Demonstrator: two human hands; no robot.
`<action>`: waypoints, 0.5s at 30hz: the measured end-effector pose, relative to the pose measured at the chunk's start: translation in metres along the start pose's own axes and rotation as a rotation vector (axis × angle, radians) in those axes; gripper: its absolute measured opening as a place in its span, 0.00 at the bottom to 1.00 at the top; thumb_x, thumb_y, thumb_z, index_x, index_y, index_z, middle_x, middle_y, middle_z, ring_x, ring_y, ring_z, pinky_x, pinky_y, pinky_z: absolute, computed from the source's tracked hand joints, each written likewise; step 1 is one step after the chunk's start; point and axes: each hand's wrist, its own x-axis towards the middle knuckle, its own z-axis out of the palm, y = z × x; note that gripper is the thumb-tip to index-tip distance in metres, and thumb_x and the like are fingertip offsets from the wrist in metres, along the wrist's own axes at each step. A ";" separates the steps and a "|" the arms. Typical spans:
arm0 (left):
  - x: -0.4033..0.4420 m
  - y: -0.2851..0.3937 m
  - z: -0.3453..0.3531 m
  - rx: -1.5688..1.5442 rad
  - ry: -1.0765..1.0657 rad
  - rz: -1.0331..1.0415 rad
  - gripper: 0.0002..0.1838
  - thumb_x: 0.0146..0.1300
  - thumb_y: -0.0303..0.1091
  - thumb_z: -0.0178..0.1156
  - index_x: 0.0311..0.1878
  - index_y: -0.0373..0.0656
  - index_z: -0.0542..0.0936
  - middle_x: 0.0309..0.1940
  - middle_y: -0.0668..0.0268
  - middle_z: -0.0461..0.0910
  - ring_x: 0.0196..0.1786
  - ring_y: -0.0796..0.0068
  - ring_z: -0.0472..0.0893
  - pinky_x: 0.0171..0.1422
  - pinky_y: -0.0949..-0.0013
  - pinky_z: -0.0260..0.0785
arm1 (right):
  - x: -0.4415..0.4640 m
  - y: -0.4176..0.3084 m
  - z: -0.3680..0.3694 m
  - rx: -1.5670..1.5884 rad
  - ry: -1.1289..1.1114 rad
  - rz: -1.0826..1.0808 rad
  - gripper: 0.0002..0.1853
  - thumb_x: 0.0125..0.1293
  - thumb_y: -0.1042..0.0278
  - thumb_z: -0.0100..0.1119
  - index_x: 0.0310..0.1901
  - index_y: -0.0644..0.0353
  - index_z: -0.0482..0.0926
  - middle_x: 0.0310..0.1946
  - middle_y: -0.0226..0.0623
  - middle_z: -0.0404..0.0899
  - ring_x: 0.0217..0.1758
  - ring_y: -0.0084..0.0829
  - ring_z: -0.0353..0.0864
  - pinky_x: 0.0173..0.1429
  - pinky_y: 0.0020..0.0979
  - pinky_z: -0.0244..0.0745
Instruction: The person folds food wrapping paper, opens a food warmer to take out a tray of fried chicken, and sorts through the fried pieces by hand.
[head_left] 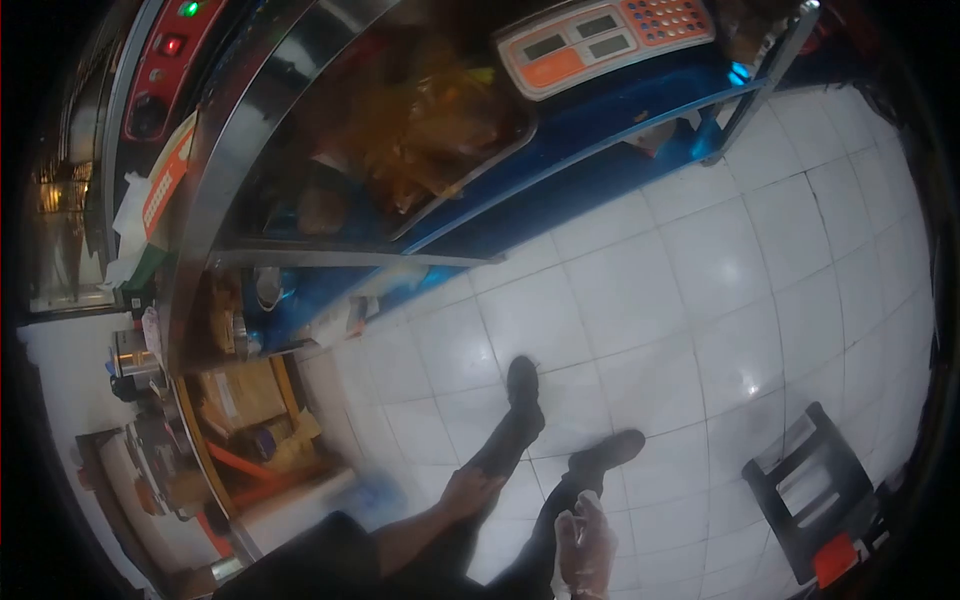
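Observation:
My left hand (pixel 472 492) hangs low in front of my dark-trousered leg (pixel 515 430), near the knee. Its fingers look loosely stretched out, dim and slightly blurred, with no object visible in them. My right hand (pixel 586 550) is at the bottom edge, over the other leg, and appears covered by a thin clear plastic glove (pixel 592 515). Its fingers are curled in; whether anything lies inside them is hidden. Both dark shoes stand on the white tiled floor (pixel 640 300).
A metal shelf (pixel 470 200) at upper left bears a tray of bagged food (pixel 430 140) and an orange-and-white scale (pixel 605 45). A dark stool (pixel 815 490) stands at right. Cardboard (pixel 240 392) sits on a wooden shelf at left. Red control panel (pixel 170 60) has lit lamps.

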 end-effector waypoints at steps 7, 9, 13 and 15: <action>0.007 0.009 0.011 0.054 0.062 -0.014 0.21 0.64 0.46 0.56 0.24 0.37 0.80 0.27 0.53 0.77 0.36 0.51 0.78 0.43 0.52 0.71 | 0.003 0.018 -0.037 -0.012 -0.063 -0.030 0.27 0.70 0.58 0.55 0.65 0.64 0.66 0.60 0.51 0.74 0.61 0.43 0.76 0.63 0.37 0.70; 0.006 0.015 0.008 0.052 0.099 -0.006 0.21 0.62 0.45 0.59 0.21 0.37 0.79 0.27 0.55 0.78 0.36 0.52 0.78 0.44 0.53 0.70 | 0.002 0.011 -0.052 0.013 -0.077 0.024 0.27 0.70 0.57 0.55 0.64 0.64 0.67 0.60 0.52 0.74 0.61 0.43 0.76 0.64 0.38 0.70; 0.001 0.034 0.004 0.200 -0.013 0.113 0.14 0.56 0.45 0.62 0.27 0.44 0.80 0.33 0.60 0.78 0.44 0.57 0.77 0.51 0.52 0.66 | -0.005 0.023 -0.074 0.026 -0.031 -0.023 0.27 0.70 0.56 0.54 0.64 0.64 0.67 0.58 0.51 0.75 0.58 0.43 0.77 0.62 0.38 0.71; -0.001 0.040 0.007 0.263 -0.006 0.144 0.12 0.54 0.45 0.63 0.29 0.46 0.80 0.35 0.61 0.78 0.46 0.59 0.77 0.54 0.51 0.65 | -0.007 0.030 -0.083 0.005 0.023 -0.112 0.27 0.70 0.55 0.55 0.64 0.63 0.68 0.56 0.51 0.76 0.54 0.43 0.79 0.59 0.39 0.72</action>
